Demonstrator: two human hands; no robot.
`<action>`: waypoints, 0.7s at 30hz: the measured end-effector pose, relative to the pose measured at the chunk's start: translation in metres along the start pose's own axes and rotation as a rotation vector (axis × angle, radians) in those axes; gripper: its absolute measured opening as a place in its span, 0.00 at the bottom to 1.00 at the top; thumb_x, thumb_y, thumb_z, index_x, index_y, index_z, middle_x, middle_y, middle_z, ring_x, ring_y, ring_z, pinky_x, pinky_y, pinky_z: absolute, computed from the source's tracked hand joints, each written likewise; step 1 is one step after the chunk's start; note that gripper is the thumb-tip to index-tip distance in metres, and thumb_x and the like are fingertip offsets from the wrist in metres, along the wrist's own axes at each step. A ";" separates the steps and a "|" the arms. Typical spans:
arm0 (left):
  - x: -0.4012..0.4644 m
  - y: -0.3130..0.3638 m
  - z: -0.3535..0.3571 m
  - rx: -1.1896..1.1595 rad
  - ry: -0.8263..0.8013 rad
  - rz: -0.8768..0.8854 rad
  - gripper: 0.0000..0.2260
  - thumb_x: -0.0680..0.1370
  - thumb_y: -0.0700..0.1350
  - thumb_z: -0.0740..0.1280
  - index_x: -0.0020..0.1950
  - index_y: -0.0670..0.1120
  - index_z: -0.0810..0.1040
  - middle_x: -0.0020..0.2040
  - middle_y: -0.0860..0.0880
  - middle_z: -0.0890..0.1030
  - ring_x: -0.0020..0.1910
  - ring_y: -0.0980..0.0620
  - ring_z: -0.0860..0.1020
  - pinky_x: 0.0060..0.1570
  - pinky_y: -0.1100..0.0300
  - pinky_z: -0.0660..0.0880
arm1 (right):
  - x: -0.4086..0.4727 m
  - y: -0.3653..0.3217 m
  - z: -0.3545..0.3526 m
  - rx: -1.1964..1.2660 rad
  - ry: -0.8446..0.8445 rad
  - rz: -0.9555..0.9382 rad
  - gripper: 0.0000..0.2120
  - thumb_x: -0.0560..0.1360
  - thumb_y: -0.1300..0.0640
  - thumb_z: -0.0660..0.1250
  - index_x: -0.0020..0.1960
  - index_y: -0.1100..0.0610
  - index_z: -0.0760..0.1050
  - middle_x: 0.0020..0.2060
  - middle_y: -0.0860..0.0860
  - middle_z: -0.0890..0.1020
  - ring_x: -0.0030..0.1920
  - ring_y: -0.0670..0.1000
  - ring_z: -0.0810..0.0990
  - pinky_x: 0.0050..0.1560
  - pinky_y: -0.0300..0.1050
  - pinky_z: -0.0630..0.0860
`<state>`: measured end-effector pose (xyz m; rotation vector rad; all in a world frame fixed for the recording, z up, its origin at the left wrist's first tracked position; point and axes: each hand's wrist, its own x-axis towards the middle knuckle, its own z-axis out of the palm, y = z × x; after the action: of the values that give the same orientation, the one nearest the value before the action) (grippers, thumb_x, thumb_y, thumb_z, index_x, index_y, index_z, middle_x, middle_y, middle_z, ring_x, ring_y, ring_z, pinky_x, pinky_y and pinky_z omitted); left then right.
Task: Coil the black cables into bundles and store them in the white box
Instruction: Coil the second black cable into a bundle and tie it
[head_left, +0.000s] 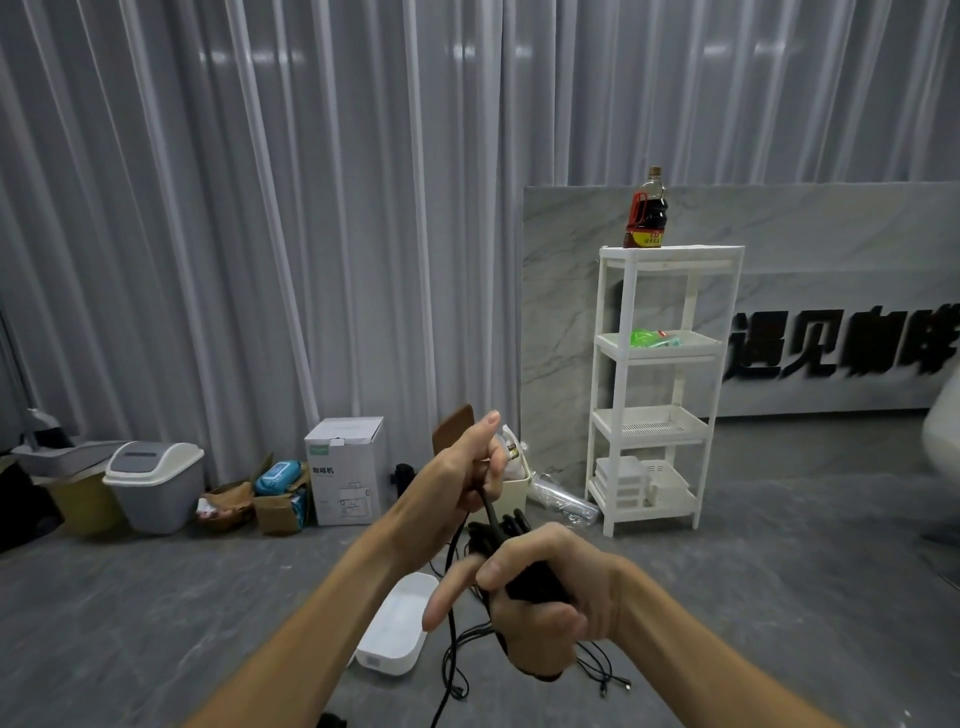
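My right hand (540, 597) grips a bundle of coiled black cable (498, 535), whose loops stick out above the fist; the index finger points left. Above it, my left hand (462, 478) pinches a strand of the same black cable, which runs down from its fingers to the bundle. More black cables (597, 670) lie loose on the grey floor under my hands. The white box (400, 629) sits open on the floor just left of them, below my left forearm.
A white four-tier shelf (654, 395) with a dark sauce bottle (647, 213) on top stands at the right. A grey bin (156, 483), cardboard boxes (345, 470) and a small beige bin (511, 491) line the curtain. Grey floor spreads around.
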<state>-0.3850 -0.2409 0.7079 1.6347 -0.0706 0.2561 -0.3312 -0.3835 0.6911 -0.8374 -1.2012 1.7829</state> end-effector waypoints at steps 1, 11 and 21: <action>0.001 -0.002 0.001 -0.018 -0.018 -0.017 0.23 0.71 0.72 0.64 0.33 0.52 0.74 0.28 0.53 0.69 0.28 0.57 0.65 0.29 0.68 0.66 | -0.001 -0.002 0.001 0.009 -0.017 0.008 0.19 0.76 0.52 0.61 0.63 0.58 0.78 0.19 0.46 0.67 0.18 0.45 0.64 0.23 0.32 0.66; 0.005 0.002 -0.006 0.207 -0.081 -0.030 0.18 0.75 0.65 0.66 0.33 0.55 0.69 0.31 0.55 0.66 0.31 0.56 0.63 0.36 0.61 0.62 | 0.007 0.000 0.014 -0.058 0.206 -0.013 0.20 0.73 0.50 0.55 0.52 0.52 0.85 0.19 0.47 0.68 0.20 0.49 0.59 0.25 0.40 0.57; 0.011 -0.023 -0.008 0.011 -0.259 -0.238 0.10 0.72 0.48 0.76 0.42 0.48 0.75 0.37 0.49 0.73 0.37 0.55 0.72 0.41 0.63 0.72 | 0.010 0.005 0.018 -0.013 0.136 -0.082 0.21 0.73 0.53 0.55 0.63 0.58 0.75 0.20 0.48 0.68 0.20 0.48 0.61 0.24 0.37 0.60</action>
<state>-0.3711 -0.2295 0.6883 1.6624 -0.0706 -0.1382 -0.3526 -0.3826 0.6914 -0.8889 -1.1436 1.6274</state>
